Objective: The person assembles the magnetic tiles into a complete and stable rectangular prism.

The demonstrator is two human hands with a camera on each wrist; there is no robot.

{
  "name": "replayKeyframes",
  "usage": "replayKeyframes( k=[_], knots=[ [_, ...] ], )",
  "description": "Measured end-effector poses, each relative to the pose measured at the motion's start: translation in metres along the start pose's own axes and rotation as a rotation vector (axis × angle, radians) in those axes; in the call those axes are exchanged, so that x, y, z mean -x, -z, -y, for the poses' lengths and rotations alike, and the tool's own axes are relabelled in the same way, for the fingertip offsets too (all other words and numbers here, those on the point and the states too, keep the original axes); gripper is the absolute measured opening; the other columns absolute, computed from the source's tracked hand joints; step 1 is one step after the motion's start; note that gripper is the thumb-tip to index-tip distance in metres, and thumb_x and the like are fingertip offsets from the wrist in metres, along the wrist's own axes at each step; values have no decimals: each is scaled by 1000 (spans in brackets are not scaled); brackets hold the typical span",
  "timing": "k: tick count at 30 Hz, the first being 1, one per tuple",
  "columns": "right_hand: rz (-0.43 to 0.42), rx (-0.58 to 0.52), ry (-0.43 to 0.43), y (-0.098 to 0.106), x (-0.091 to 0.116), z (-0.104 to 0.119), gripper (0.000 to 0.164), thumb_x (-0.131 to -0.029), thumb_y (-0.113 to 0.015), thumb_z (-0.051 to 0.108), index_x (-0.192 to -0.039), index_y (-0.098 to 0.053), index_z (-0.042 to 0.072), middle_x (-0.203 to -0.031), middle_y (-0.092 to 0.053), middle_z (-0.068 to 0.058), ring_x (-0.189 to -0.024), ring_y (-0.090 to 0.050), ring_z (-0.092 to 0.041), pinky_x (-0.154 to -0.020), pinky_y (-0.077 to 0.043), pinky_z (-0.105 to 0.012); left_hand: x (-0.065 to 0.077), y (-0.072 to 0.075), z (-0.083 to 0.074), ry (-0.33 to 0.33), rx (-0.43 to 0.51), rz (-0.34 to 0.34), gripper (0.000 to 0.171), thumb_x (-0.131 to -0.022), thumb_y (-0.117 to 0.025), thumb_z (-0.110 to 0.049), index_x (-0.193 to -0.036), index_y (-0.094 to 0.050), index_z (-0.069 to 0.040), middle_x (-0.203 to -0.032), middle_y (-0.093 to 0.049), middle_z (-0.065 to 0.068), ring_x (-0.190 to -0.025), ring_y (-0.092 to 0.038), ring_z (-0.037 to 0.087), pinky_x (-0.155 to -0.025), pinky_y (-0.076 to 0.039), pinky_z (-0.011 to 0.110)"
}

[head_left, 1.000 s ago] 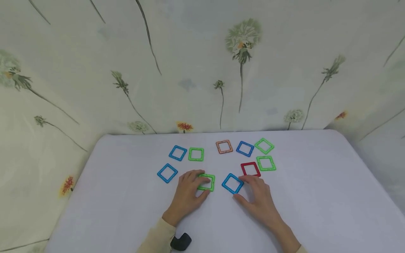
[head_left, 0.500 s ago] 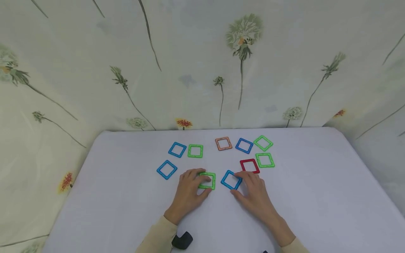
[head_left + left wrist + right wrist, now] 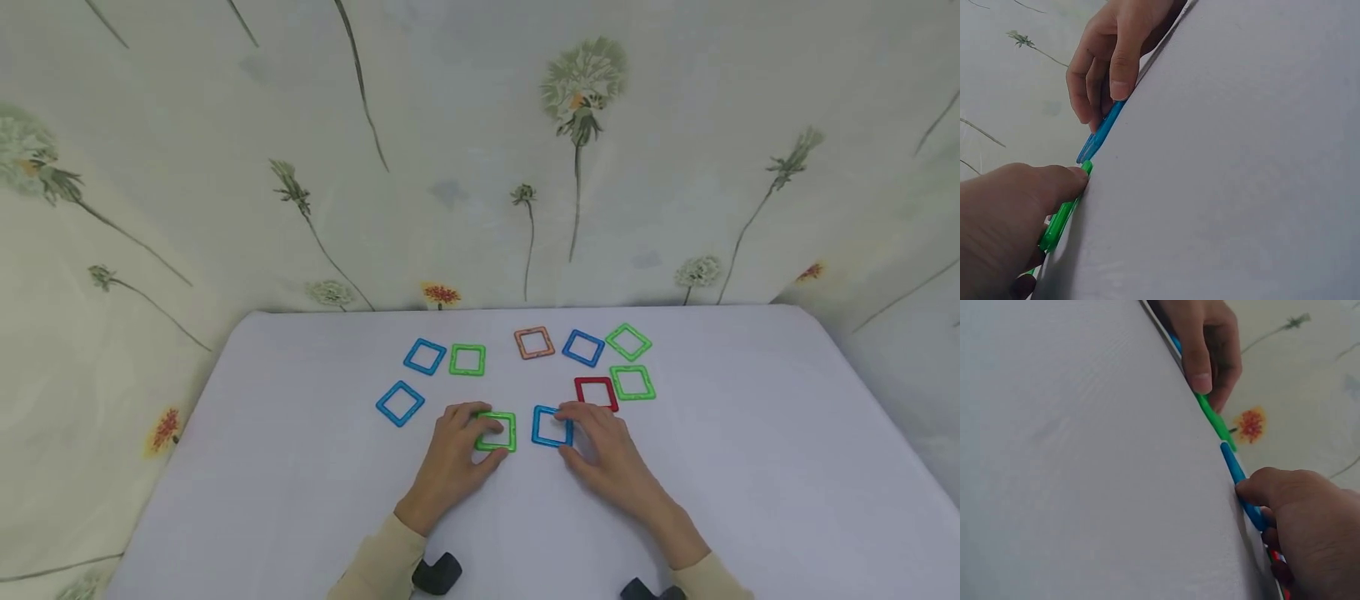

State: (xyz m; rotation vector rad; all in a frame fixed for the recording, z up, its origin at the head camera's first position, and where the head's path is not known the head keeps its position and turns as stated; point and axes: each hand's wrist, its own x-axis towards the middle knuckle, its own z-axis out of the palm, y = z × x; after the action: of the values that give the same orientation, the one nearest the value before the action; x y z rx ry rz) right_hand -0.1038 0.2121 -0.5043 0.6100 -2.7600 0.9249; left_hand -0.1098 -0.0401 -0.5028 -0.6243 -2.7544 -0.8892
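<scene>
While the left hand is gripping the green square frame, its thumb and fingers parting only as far as the rails, the right hand is pinching the blue square frame likewise. Both frames are sitting just apart, between the left and right edges of the worktop and well short of its far edge. Being thin and glossy, they are probably behaving as light, stiff, slightly slippery plastic; opposite outer rails are offering the surest hold
</scene>
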Motion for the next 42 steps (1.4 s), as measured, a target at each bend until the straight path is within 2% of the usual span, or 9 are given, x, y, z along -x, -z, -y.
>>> replayKeyframes(
  k=[6, 23, 42],
  knots=[
    [30, -15, 6, 3, 0, -4, 44, -82, -72, 17, -123, -55, 21, -136, -50, 1, -129, -42, -20, -104, -33, -52, -1, -1, 1, -1, 11, -1, 28, -81, -74, -33, -106, -68, -23, -125, -56, -2, -118, -45, 16, -96, -42, 36],
    [74, -39, 5, 5, -6, -8, 40, -82, -72, 16, -118, -57, 22, -135, -50, 3, -129, -41, -20, -105, -35, -53, -3, -6, 4, 14, 4, 24, 33, -81, -72, -38, -111, -67, -24, -127, -55, -4, -120, -44, 14, -97, -40, 36],
    [63, -29, 68, 7, -13, -10, 38, -80, -73, 15, -115, -59, 22, -133, -52, 2, -126, -41, -20, -103, -37, -52, -11, -7, 0, -7, -19, 5, 34, -82, -72, -39, -112, -66, -25, -125, -57, -4, -117, -45, 15, -98, -40, 35]
  ],
)
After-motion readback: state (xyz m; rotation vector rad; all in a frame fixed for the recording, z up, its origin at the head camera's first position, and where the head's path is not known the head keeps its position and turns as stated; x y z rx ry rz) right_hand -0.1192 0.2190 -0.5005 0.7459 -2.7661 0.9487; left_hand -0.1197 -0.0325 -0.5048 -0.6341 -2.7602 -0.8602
